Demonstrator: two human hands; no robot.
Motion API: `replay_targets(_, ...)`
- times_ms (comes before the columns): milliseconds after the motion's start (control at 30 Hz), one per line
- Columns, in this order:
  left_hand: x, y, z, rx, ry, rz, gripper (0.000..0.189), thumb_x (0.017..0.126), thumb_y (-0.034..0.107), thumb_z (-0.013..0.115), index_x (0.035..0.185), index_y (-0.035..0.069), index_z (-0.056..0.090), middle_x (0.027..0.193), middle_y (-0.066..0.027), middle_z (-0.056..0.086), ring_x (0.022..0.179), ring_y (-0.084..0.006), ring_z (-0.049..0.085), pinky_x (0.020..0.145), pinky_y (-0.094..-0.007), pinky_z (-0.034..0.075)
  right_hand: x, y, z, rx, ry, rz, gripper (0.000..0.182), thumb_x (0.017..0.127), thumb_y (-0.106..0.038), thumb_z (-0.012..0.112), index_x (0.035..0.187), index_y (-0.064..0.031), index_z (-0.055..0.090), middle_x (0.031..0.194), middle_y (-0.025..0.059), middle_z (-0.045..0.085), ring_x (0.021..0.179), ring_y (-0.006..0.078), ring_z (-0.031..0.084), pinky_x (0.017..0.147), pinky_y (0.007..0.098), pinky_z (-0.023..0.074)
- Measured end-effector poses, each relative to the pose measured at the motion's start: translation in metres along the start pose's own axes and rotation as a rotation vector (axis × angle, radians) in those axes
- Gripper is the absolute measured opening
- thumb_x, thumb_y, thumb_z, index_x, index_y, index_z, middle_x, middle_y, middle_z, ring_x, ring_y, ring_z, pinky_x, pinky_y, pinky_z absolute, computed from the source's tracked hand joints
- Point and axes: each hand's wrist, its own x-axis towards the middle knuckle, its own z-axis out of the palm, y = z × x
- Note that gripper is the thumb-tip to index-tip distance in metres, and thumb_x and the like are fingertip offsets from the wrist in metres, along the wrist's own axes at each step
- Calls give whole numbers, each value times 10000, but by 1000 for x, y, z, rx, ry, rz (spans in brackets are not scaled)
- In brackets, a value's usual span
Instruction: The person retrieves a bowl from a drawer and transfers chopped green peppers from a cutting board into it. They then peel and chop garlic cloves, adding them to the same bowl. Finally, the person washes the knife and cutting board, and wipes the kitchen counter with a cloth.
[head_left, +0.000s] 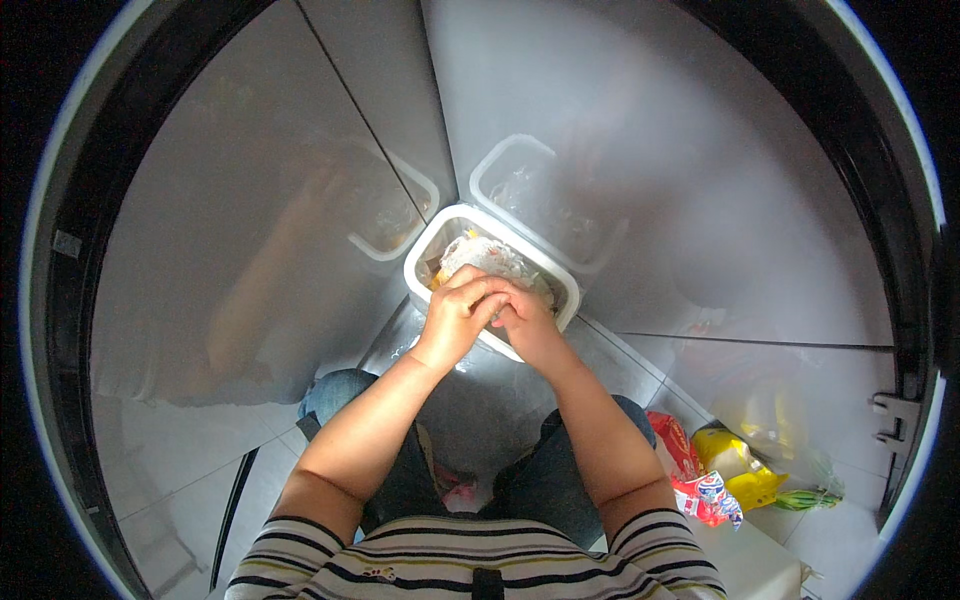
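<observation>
A bin with a white rim (568, 281) stands in a corner in front of my knees. Inside it lie crumpled clear plastic (487, 257) and other scraps. Above the near part of the opening, my left hand (463, 309) and my right hand (529, 319) meet, with fingers bent and touching. Any small thing between the fingertips is hidden by the hands, so I cannot tell if either one grips something.
Glossy grey panels (300, 195) rise on both sides of the bin and reflect it. On the right, by my knee, are a red package (675, 444), a yellow package (739, 469) and green stalks (806, 499). Pale tiles (187, 442) cover the floor at left.
</observation>
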Motion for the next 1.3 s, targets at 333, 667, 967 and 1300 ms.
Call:
replay_targets(333, 1, -19, -9, -924, 6, -829, 78, 900, 117, 621, 874, 44, 632, 652, 24, 533, 498, -40, 400, 439, -193, 310, -9, -35, 2, -259, 234, -178, 313, 865, -100, 587, 1175, -54, 589, 1016, 123, 607, 837, 254, 630, 743, 338, 499)
replay_targets(667, -1, -30, -19, -1236, -270, -939, 237, 948, 218, 549, 988, -7, 612, 719, -28, 563, 518, -49, 396, 413, -171, 298, -5, -26, 4, -488, 374, -463, 162, 813, -106, 636, 967, -65, 667, 927, 103, 603, 810, 286, 616, 709, 361, 490)
replay_targets(967, 7, -26, -18, -1422, 78, -919, 536, 1006, 414, 356, 1257, -33, 511, 953, -51, 567, 638, -102, 409, 625, -225, 422, -20, -43, 20, -417, 214, -491, 140, 811, -119, 660, 944, -74, 663, 906, 91, 616, 807, 281, 625, 707, 363, 505)
replay_targets(1300, -2, -43, -14, -1546, 26, -793, 659, 970, 559, 284, 1321, 28, 456, 1025, -79, 590, 712, -131, 526, 710, -292, 468, -20, -29, 50, -450, 129, -556, 104, 793, -71, 676, 894, -48, 662, 880, 95, 615, 791, 264, 631, 706, 356, 504)
